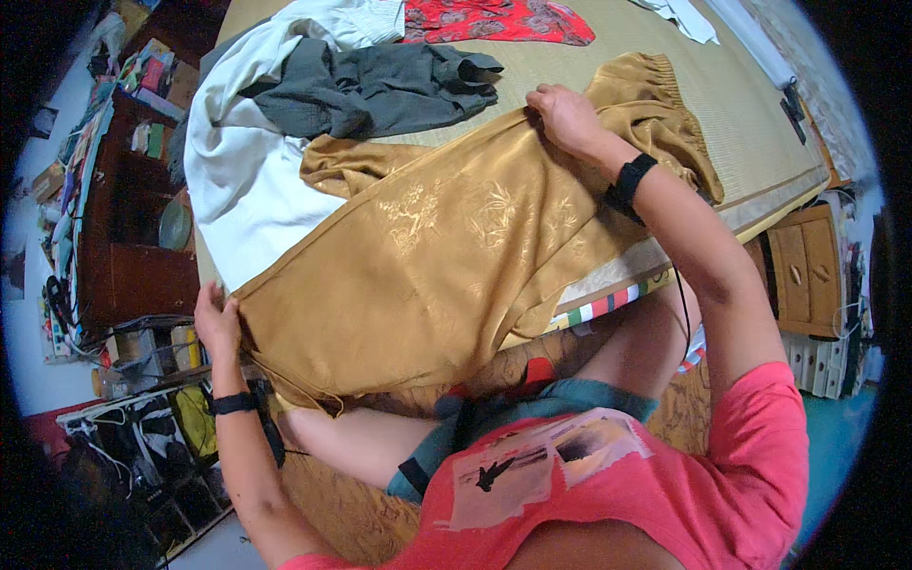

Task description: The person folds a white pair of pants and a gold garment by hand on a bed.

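Observation:
Golden-brown satin trousers with a shiny leaf pattern and a gathered elastic waist stretch across the bed's front edge and over my lap. At the left, my left hand is closed on the corner of a leg's hem. Farther up on the right, my right hand pinches the long upper edge of the trousers, close to the waistband. Between both hands that edge runs fairly straight. The waist end lies bunched to the right of my right hand, and a loose fold of the same cloth shows beyond the edge.
White cloth and a dark grey garment lie on the bed mat beyond the trousers. A red patterned cloth is at the far side. A dark wooden cabinet stands left, a wooden drawer unit right.

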The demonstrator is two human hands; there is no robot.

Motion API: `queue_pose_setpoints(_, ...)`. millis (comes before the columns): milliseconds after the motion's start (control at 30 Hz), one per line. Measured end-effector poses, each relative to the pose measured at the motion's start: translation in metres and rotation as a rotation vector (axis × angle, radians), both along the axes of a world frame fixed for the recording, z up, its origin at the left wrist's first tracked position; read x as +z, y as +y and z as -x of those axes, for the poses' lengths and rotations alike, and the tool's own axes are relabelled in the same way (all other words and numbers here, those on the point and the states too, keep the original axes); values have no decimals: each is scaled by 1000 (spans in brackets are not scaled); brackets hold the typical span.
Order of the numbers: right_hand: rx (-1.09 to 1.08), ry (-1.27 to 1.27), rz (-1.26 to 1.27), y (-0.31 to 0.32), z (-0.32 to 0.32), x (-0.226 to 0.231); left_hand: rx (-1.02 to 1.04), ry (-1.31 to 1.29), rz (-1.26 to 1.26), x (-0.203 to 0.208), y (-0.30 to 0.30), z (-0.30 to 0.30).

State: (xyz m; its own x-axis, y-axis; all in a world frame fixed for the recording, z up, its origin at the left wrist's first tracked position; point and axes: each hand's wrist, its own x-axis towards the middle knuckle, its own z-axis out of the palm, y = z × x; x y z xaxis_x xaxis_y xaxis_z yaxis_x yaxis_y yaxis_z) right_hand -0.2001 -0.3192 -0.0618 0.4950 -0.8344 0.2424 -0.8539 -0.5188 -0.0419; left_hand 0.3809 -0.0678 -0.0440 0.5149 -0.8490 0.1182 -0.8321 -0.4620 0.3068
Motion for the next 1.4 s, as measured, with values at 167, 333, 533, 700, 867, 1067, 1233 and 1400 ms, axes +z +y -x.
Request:
queue_pose_setpoints(167,-65,202,-99,31,-19,11,-391,-52,65,36,-29,106)
queue_pose_setpoints(333,-143,200,30,37,-18,-5,-728,-127,-127,15,-43,205)
queue_pose_setpoints(533,-147,221,167,52,-9,-14,-677,-188,-236,-15,-25,189)
queue_pose_setpoints(700,206,1,-204,122,-119,22,-659,-218,-271,-17,-23,186)
queue_pose_setpoints(867,23,106,-126,102,-76,-18,-647,-200,-293,-15,-12,168)
queue_pose_setpoints(1067,-73,88,-11,76,14,-39,-630,-319,-298,-19,54,66)
queue_pose_setpoints(1233,-68,78,26,69,15,-44,-467,-394,-324,-6,98,10)
queue_pose_setpoints(1400,32,-36,-32,98,2,-15,-338,-407,-112,7,111,50)
